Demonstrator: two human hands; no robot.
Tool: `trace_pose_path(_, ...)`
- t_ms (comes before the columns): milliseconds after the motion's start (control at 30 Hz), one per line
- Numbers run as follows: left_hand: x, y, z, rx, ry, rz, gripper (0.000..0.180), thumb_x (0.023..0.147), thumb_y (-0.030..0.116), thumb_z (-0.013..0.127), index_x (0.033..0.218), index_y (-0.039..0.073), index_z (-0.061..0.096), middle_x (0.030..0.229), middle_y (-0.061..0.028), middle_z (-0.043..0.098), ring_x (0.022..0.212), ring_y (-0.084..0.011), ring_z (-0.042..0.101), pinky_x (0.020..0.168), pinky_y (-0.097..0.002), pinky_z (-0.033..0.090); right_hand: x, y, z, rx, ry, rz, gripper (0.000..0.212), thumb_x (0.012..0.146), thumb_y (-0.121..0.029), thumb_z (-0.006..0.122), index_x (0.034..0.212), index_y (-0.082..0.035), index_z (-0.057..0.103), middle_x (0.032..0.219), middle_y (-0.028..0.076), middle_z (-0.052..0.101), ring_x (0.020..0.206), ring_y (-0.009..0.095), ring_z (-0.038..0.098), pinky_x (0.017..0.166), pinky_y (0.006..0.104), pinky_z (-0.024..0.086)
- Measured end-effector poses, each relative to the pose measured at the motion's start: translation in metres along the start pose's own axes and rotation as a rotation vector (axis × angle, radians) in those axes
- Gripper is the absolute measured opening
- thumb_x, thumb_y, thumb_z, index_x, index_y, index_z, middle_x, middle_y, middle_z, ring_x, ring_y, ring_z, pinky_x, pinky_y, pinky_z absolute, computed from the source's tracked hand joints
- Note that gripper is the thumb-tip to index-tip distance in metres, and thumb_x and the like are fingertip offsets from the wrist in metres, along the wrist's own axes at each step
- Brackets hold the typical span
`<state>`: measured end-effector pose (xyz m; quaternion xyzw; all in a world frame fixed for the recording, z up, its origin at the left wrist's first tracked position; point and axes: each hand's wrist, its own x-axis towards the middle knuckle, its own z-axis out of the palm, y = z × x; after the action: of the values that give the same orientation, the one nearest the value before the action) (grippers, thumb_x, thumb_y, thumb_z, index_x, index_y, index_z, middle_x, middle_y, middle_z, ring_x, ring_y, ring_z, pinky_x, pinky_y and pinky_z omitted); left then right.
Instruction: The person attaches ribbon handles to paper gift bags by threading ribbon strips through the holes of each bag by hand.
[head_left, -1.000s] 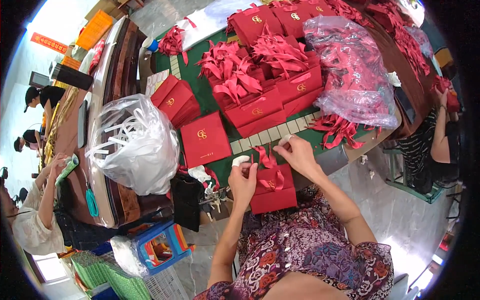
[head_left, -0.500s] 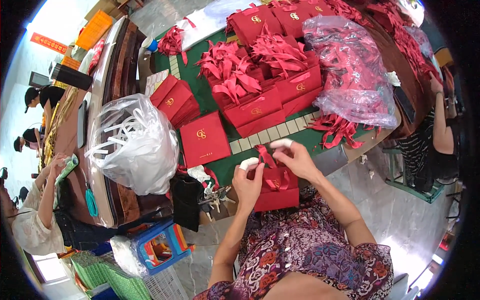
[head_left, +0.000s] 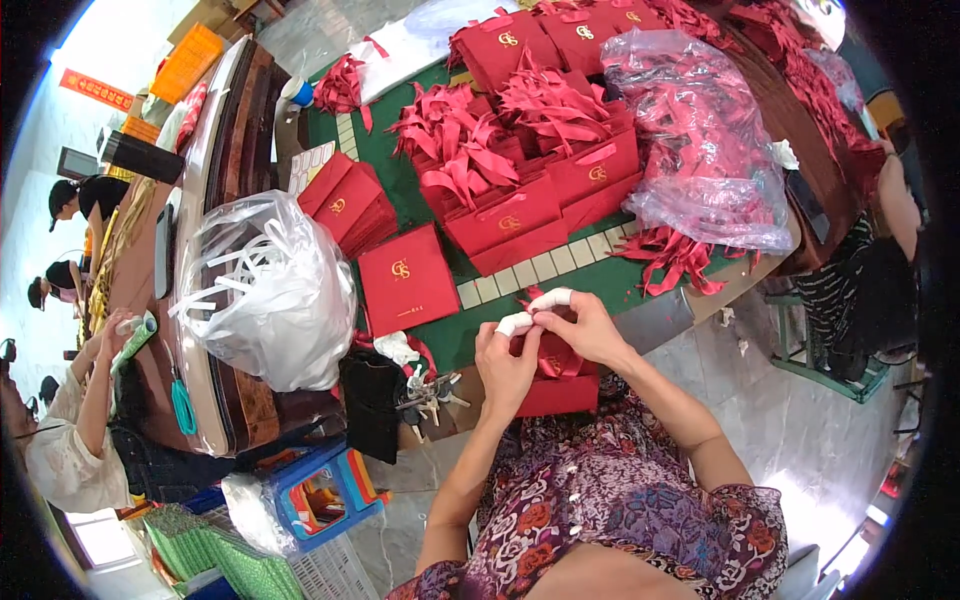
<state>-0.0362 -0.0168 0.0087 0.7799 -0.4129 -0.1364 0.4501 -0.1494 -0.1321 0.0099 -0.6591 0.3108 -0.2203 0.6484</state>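
Observation:
My left hand (head_left: pixel 507 362) and my right hand (head_left: pixel 582 328) meet at the table's near edge, their index fingers wrapped in white tape. Both are closed in a pinch, fingertips touching, on a red ribbon that mostly disappears behind them. Just below, a red paper bag (head_left: pixel 558 396) lies against my front, partly covered by the hands. Left of them rests a flat red bag (head_left: pixel 408 278) with a gold emblem. Beyond stand red bags (head_left: pixel 508 228) in rows, heaped with loose ribbon ends (head_left: pixel 462 150).
A clear plastic bag of white strips (head_left: pixel 290 340) sits to the left, with keys (head_left: pixel 430 402) nearer me. A clear bag full of red ribbons (head_left: pixel 690 150) lies at the right. Other people work left and right; a green stool (head_left: pixel 835 375) stands on the right.
My hands have come together, the right moving left and down so its fingertips now meet the left's over the ribbon. The co-worker's arm at the right has shifted.

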Motion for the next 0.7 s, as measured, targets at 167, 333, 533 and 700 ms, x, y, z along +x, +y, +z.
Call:
trace_pose_path(167, -0.002, -0.011, -0.003, -0.149, 0.094, 0.078, 0.026, 0.093, 0.013, 0.066, 0.115, 0.000, 0.064, 0.113, -0.0158, 0.066, 0.099, -0.0279, 0.064, 0.089, -0.0361, 0.050, 0.000, 0.006, -0.007, -0.042, 0.028, 0.032, 0.017, 0.093, -0.016, 0.067, 0.101, -0.001, 0.070, 0.085, 0.003, 0.069, 0.077, 0.008, 0.063, 0.072, 0.0265, 0.051)
trace_pose_path(333, -0.011, -0.022, -0.015, -0.387, -0.398, -0.073, 0.063, 0.093, 0.009, 0.063, 0.147, -0.002, 0.031, 0.131, -0.0160, 0.056, 0.119, -0.0213, 0.055, 0.102, -0.0341, 0.043, 0.009, 0.010, -0.019, 0.153, 0.169, 0.017, 0.017, 0.096, -0.014, 0.064, 0.103, 0.001, 0.069, 0.088, 0.000, 0.068, 0.076, 0.006, 0.059, 0.070, 0.0243, 0.050)
trace_pose_path(533, -0.022, -0.006, -0.031, -0.384, -0.546, -0.130, 0.069, 0.089, 0.003, 0.066, 0.146, -0.004, 0.028, 0.134, -0.0152, 0.053, 0.122, -0.0206, 0.052, 0.105, -0.0345, 0.041, 0.036, 0.014, -0.035, -0.082, 0.242, -0.040, 0.020, 0.097, -0.018, 0.062, 0.101, 0.001, 0.067, 0.086, -0.002, 0.065, 0.077, 0.006, 0.056, 0.069, 0.0244, 0.046)
trace_pose_path(700, -0.028, -0.002, -0.043, -0.366, -0.604, -0.115, 0.072, 0.087, -0.001, 0.065, 0.148, -0.002, 0.026, 0.135, -0.0155, 0.052, 0.123, -0.0200, 0.051, 0.107, -0.0347, 0.038, 0.052, 0.016, -0.040, -0.107, 0.290, -0.123, 0.018, 0.097, -0.016, 0.060, 0.100, 0.000, 0.066, 0.080, -0.003, 0.062, 0.074, 0.005, 0.054, 0.068, 0.0236, 0.045)
